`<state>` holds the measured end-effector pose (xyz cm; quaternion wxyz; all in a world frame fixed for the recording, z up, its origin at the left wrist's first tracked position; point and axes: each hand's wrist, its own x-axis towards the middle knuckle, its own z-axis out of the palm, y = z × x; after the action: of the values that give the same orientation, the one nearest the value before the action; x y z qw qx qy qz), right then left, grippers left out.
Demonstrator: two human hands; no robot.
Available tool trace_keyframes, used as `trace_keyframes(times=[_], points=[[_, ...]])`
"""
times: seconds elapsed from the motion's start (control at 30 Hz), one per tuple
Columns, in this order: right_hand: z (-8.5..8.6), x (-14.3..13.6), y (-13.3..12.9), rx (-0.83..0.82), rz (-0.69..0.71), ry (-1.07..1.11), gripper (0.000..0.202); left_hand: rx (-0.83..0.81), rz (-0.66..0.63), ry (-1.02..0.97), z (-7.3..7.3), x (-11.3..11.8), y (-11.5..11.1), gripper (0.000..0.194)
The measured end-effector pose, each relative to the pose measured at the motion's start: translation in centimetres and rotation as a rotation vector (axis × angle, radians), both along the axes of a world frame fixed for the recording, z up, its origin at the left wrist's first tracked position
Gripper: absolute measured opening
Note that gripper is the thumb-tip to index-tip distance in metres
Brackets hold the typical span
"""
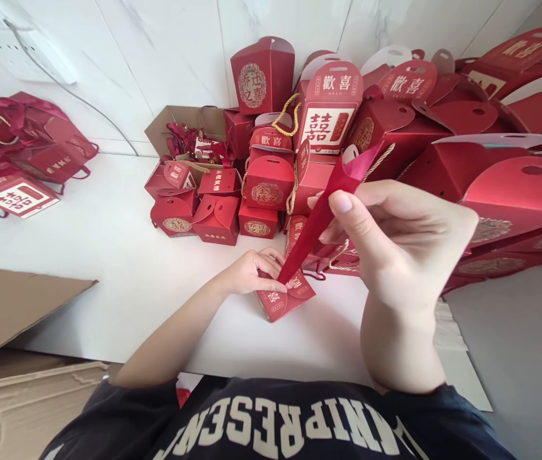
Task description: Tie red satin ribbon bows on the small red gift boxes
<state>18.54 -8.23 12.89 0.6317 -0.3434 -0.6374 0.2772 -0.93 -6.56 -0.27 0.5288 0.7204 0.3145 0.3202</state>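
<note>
A small red gift box (280, 310) with pale printed characters lies on the white table close to my body. Over its top, my left hand (257, 271) is closed, thumb and fingers gripping the box around the ribbon's lower end. The wide, glossy red ribbon (316, 223) stretches taut up and to the right from the box. Its upper part is pinched between the thumb and fingers of my right hand (395, 243), raised close to the camera. How the ribbon is fastened at the box is hidden by my left fingers.
Stacked red gift boxes (265, 179) fill the back and right of the white table (122, 255). An open cardboard box (170, 131) holds ribbons and bells. Beribboned boxes (22, 198) stand far left, near a cable (93, 115). Cardboard (22, 306) lies at the left edge.
</note>
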Motion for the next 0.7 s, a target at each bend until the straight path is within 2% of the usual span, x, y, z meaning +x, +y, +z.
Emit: trace_keyframes(times=[0.13, 0.23, 0.3, 0.37, 0.43, 0.47, 0.53, 0.6, 0.7], points=[[0.3, -0.1, -0.7, 0.045, -0.006, -0.027, 0.016, -0.033, -0.01, -0.014, -0.1, 0.0, 0.1, 0.014], [-0.2, -1.1, 0.6, 0.023, 0.034, -0.068, 0.016, -0.059, -0.009, -0.023, -0.3, -0.1, 0.0, 0.015], [-0.9, -2.0, 2.2, 0.004, 0.096, -0.126, 0.017, -0.05, -0.009, -0.022, -0.3, -0.1, -0.1, 0.017], [-1.7, -2.4, 3.6, 0.002, 0.216, -0.236, 0.015, -0.058, -0.009, -0.014, -0.3, -0.1, -0.1, 0.017], [-2.4, -2.2, 4.2, -0.016, 0.324, -0.418, 0.027, -0.085, -0.016, -0.011, -0.3, -0.2, -0.1, 0.018], [-2.7, -1.7, 4.0, -0.037, 0.338, -0.508, 0.031, -0.097, -0.021, -0.014, -0.4, -0.2, -0.1, 0.018], [-3.3, -0.3, 3.0, -0.115, 0.303, -0.668, 0.024, -0.103, -0.037, -0.025, -0.4, -0.2, 0.0, 0.019], [-4.3, 1.3, 1.6, -0.22, 0.291, -0.812, 0.025, -0.096, -0.055, -0.032, -0.6, -0.2, 0.1, 0.02], [-6.4, 2.9, 0.0, -0.324, 0.378, -0.879, 0.021, -0.084, -0.064, -0.032, -0.8, -0.2, 0.2, 0.017]])
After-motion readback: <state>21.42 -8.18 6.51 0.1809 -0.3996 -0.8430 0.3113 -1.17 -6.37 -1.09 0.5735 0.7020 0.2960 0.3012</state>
